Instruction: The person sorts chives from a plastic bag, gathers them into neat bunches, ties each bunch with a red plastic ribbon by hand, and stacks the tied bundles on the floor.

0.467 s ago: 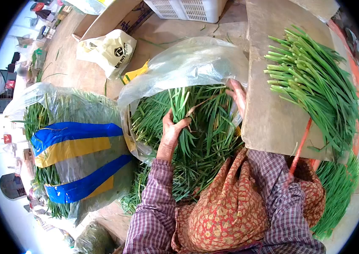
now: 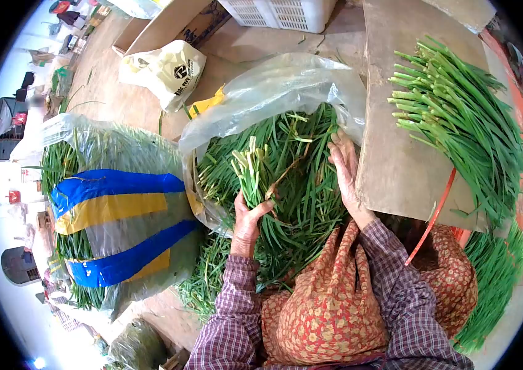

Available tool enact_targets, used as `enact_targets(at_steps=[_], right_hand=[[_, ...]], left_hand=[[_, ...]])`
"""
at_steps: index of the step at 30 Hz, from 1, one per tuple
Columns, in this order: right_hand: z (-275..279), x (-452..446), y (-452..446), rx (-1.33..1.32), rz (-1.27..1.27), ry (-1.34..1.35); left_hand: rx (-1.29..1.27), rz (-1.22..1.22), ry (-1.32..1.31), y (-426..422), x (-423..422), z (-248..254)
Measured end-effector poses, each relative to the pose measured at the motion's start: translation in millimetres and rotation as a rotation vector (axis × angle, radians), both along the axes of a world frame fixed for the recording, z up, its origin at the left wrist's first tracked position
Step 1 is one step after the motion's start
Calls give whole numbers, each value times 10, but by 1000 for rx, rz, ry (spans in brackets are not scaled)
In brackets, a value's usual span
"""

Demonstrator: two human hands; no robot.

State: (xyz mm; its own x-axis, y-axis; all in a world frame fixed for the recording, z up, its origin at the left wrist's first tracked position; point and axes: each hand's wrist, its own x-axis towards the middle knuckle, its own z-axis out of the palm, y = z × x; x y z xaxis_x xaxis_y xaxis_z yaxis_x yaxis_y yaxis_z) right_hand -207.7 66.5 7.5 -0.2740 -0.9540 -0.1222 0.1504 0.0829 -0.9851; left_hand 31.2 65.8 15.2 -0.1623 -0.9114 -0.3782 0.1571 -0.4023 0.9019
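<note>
My left hand (image 2: pixel 250 223) is closed around a small bunch of garlic chives (image 2: pixel 249 169), its pale cut stems pointing up. Beneath it, loose chives (image 2: pixel 301 191) fill a clear plastic bag (image 2: pixel 261 95) whose mouth gapes open. A thin brown stalk lies by the held bunch. My right hand (image 2: pixel 346 169) rests at the bag's right side, fingers stretched out against the leaves and apparently holding nothing. To its right, a neat pile of chives (image 2: pixel 446 111) lies on a cardboard sheet (image 2: pixel 391 166), stems facing left.
A second clear bag with blue and yellow stripes (image 2: pixel 126 191), packed with greens, stands left. Farther back are a cream plastic bag (image 2: pixel 172 71), a cardboard box (image 2: pixel 159 28) and a white crate (image 2: pixel 280 13). A red strap (image 2: pixel 434 216) hangs by the cardboard, near more chives (image 2: pixel 492 283).
My left hand has lowered and the bunch's stem ends have tipped toward me. My right hand has come from behind the bag's edge onto the leaves. The bag's rim has been pushed back.
</note>
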Motion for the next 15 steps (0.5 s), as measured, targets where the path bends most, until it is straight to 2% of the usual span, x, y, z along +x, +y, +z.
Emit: enact_targets(at_steps=[3, 5, 9, 10, 13, 15], right_hand=[[-411, 32, -97, -31, 31, 44], [-364, 118, -175, -40, 120, 129], [-412, 258, -505, 24, 42, 219], [-437, 272, -617, 57, 45, 147], [-487, 354, -706, 152, 12, 156], [-490, 424, -803, 114, -17, 153]], left_hand=[[-12, 13, -51, -5, -68, 51], [-23, -14, -35, -26, -100, 121], [-44, 23, -72, -36, -150, 144], [-41, 7, -62, -41, -134, 115], [-34, -20, -65, -40, -131, 84], [-31, -19, -98, -48, -157, 93]])
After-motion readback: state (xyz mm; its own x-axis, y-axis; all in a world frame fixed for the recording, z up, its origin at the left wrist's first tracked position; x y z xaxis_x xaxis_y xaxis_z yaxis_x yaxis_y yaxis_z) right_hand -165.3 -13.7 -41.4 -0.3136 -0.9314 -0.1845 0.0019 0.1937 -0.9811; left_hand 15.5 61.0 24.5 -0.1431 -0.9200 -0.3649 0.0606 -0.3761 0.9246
